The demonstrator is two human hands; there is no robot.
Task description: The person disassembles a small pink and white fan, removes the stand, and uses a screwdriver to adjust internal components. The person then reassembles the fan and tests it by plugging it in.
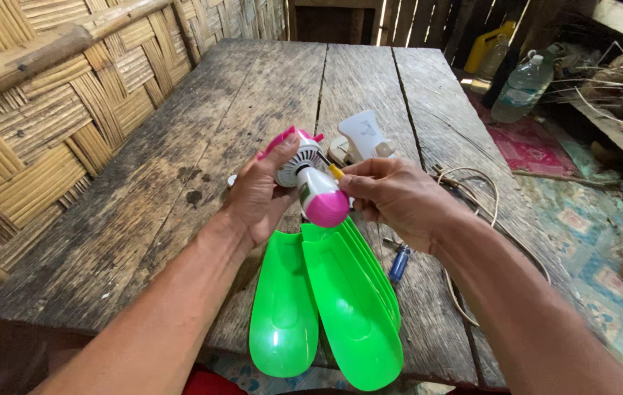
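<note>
— Weathered plank table (202, 139), woven bamboo wall (55, 95) upper left. Hands?

— Left hand (257, 197) wraps the pink-and-white fan motor (311, 179) at centre frame, steadying it; right hand (392, 197) pinches a yellow-handled tool (335, 172) against it. Green blades (333, 300) hang below.

I see bright green fan blades (330, 307) on a grey, weathered wooden table (180, 219). The fan motor (311, 179) in my hands is white with pink caps. A white base (364, 137) lies behind it, a blue-handled tool (398, 263) beside the blades, possibly a screwdriver. The woven wall (48, 117) is tan; the floor mat (604, 271) has a blue-red pattern.
</note>
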